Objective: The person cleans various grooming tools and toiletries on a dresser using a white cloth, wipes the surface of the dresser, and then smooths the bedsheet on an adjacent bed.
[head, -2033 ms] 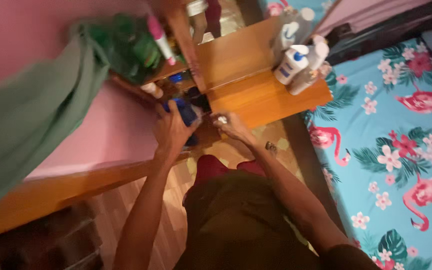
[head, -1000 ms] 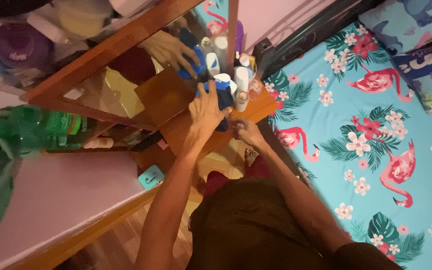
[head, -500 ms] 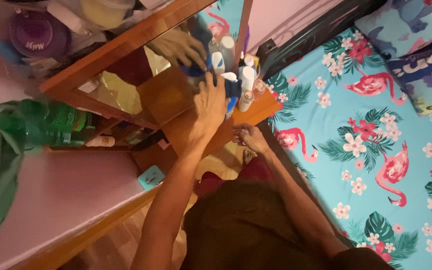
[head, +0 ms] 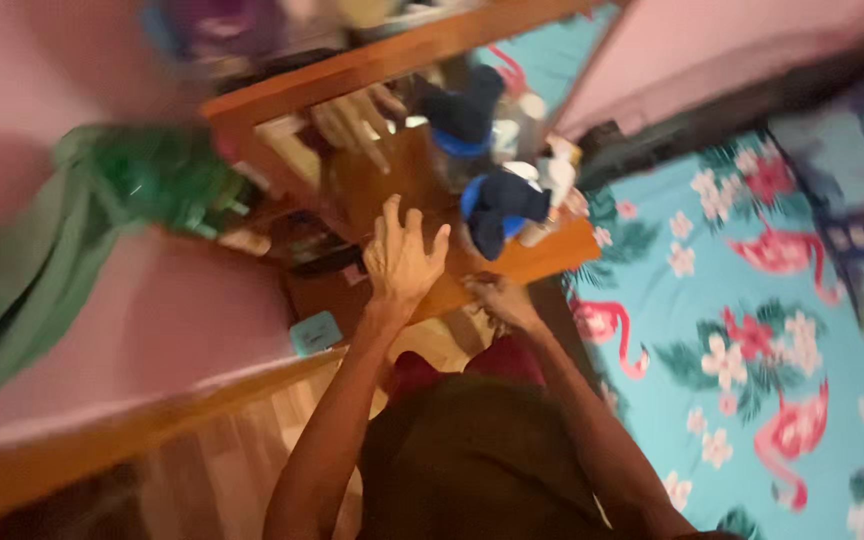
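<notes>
My left hand (head: pixel 402 258) hovers over the wooden shelf (head: pixel 472 275), fingers spread and holding nothing. A dark blue bottle (head: pixel 500 205) stands on the shelf just right of that hand, apart from it, beside white bottles (head: pixel 555 178). My right hand (head: pixel 497 300) is lower, at the shelf's front edge, fingers curled; the blur hides whether it holds anything. A mirror (head: pixel 422 130) behind the shelf reflects the left hand and the blue bottle.
A green plastic bottle (head: pixel 167 180) and a green cloth (head: pixel 22 270) lie at the left on a pink surface. A small teal box (head: pixel 314 332) sits below the shelf. A bed with a flamingo-print sheet (head: pixel 752 340) fills the right. The frame is blurred.
My left hand has let go of the dark blue bottle, which now stands on the shelf, and has drawn back to the left. The camera has swung, blurring the view.
</notes>
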